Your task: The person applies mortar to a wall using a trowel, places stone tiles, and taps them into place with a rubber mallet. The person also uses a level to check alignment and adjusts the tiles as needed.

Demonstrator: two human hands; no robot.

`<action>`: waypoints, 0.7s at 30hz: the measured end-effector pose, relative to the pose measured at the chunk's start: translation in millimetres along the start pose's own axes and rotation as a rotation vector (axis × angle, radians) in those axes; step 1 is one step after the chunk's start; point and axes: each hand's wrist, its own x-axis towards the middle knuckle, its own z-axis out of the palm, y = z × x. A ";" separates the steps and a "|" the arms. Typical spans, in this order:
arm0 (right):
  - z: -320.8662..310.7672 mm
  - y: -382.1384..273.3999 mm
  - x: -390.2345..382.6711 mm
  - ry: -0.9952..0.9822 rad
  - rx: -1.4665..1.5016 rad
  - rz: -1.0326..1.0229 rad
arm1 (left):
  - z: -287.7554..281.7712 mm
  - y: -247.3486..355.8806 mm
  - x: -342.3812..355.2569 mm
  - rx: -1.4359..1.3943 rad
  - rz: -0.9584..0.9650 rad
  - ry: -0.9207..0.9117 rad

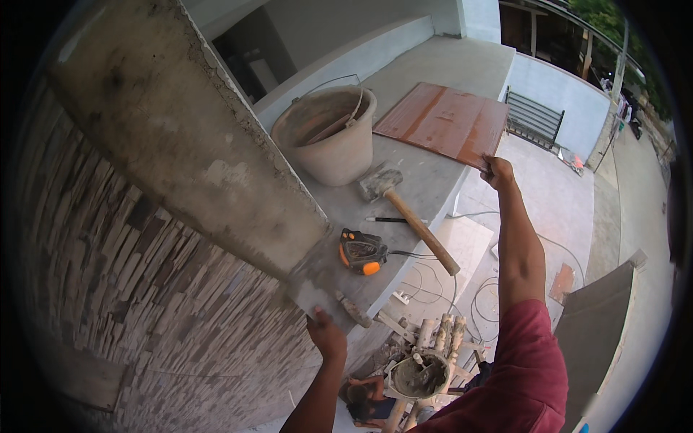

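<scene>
My right hand (498, 173) is closed on the near right corner of a reddish-brown tile (442, 121), which lies flat on the grey ledge (433, 162) and has wet-looking streaks. At the ledge's near end, my left hand (328, 335) grips the edge, thumb on top; its other fingers are mostly hidden. Close to that hand lies a small mortar-coated tool (354, 310), its kind unclear. Further along are a compact orange-and-black device (361, 252), a dark pencil or marker (395, 219) and a hammer (413, 220) with a wooden handle reaching past the edge.
A mortar-stained bucket (333, 141) stands on the ledge beside a rough plastered slab (195, 144). Stacked-stone cladding (166, 289) covers the left wall. Below are a mortar tub (419, 375), wooden poles (453, 332), loose cables (484, 296) and another person (367, 400).
</scene>
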 end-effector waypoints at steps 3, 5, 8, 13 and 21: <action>-15.1 1.4 -12.3 -0.105 0.156 0.012 | -0.1 -6.3 2.5 0.050 0.035 0.014; -21.8 -3.1 -20.4 -0.239 0.357 0.068 | 1.1 -11.3 4.7 0.027 0.006 0.003; -12.3 -31.5 -50.4 -0.477 0.495 0.077 | 1.1 -17.9 8.0 0.057 0.100 0.028; 7.6 -53.0 -38.8 -0.378 0.620 -0.030 | 2.4 -16.0 8.4 0.150 0.116 0.037; 9.8 -96.7 -63.0 -0.545 0.595 -0.227 | 3.2 -23.2 12.5 0.227 0.057 -0.001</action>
